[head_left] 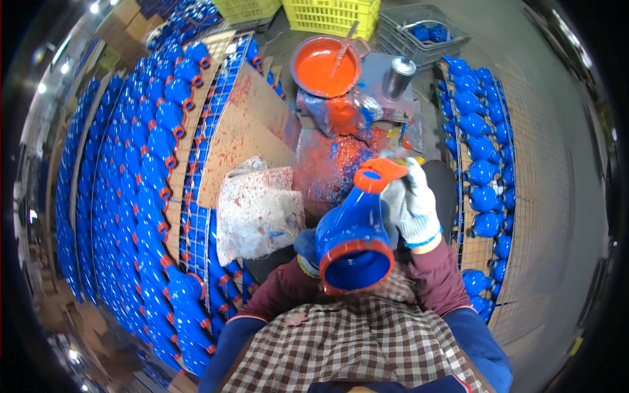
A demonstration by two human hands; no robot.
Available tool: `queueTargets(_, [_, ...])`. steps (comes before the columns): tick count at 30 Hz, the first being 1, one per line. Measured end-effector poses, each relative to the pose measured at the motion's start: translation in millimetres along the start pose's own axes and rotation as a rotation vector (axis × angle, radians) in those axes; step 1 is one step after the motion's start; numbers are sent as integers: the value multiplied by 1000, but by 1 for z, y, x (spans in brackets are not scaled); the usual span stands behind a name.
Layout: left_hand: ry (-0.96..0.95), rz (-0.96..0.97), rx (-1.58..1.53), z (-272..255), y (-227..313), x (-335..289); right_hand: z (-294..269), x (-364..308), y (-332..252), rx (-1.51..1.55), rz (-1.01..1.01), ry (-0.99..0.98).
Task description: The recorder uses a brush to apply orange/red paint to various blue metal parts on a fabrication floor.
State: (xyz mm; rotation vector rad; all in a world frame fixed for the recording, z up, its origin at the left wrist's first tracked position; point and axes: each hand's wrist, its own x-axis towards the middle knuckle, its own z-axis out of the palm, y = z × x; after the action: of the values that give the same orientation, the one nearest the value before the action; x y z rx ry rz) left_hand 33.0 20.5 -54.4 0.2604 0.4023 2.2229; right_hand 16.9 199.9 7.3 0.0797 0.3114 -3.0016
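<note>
A blue cast part [354, 229] with orange-painted rims is held in front of me, its wide round opening facing me. My left hand [305, 251], in a stained glove, grips it from beneath and is mostly hidden behind it. My right hand [411, 202], in a white glove, holds a paintbrush [400, 157] whose tip rests at the part's small orange top flange [379, 173]. A bowl of orange paint [325, 65] with a stirring stick stands further ahead.
Rows of blue parts with orange rims [151, 170] lie on wire racks at my left. All-blue parts [481, 157] fill a rack at my right. A paint-stained cloth [259, 209], a metal can [398, 77], yellow crates [331, 14] and a grey crate [426, 33] surround the work spot.
</note>
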Motion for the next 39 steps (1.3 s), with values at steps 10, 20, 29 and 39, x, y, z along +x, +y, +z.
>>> queueTargets(10, [27,397,1230,55,62,0,35,7,-45,-658,-338,-24])
queueTargets(20, [215,855,1821,52,70,4,69,-23,-40,-684,-462,388])
queueTargets(29, [76,1142,2029,56,79,2,65,-21,-26,-915,-393,423])
queueTargets(39, [-302,1236,2417,57,90,8,109,-13,-52,-2334,-724,-5])
